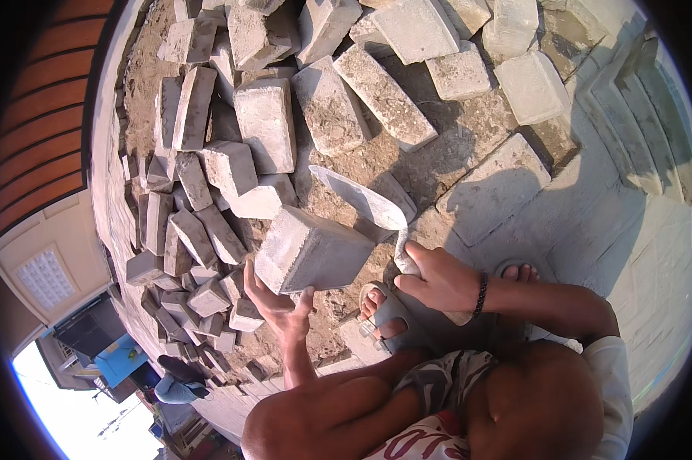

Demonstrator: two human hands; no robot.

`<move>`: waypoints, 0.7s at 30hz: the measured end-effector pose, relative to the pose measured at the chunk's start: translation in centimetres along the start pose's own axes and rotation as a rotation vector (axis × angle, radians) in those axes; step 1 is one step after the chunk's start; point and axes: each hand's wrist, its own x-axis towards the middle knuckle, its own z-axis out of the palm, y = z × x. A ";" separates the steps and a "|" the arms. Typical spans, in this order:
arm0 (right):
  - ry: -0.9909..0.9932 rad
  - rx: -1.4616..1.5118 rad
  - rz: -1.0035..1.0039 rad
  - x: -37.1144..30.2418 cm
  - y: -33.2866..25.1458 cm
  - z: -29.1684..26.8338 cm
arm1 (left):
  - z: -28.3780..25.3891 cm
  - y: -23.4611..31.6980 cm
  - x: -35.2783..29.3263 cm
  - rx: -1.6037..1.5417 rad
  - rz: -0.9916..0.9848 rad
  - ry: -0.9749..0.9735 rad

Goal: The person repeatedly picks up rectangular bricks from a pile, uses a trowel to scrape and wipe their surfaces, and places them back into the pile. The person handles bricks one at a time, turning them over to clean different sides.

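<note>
My left hand is closed on the lower end of a grey concrete paving block, fingers on its left side and thumb on its near face. The block is tilted, its rough end turned to the left. In my right hand is a trowel, gripped by its pale handle with the blade pointing up and left. The blade lies just beyond the block's upper edge; whether the two touch, I cannot tell. Bare sandy soil shows beneath the block.
Loose paving blocks lie heaped beyond and to the left. Laid paving runs along the right, up to grey steps. My sandalled foot stands close to the block. A person is at the far lower left.
</note>
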 end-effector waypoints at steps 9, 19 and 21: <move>-0.102 -0.168 -0.026 1.1 4.8 1.8 | -2.0 -0.9 -3.7 0.263 -0.092 0.065; -0.227 -0.230 0.007 1.0 1.2 0.7 | -2.2 1.1 -4.8 0.555 -0.055 -0.016; -0.194 -0.221 0.080 3.5 4.4 -0.4 | -1.7 1.6 -4.1 0.628 0.011 -0.094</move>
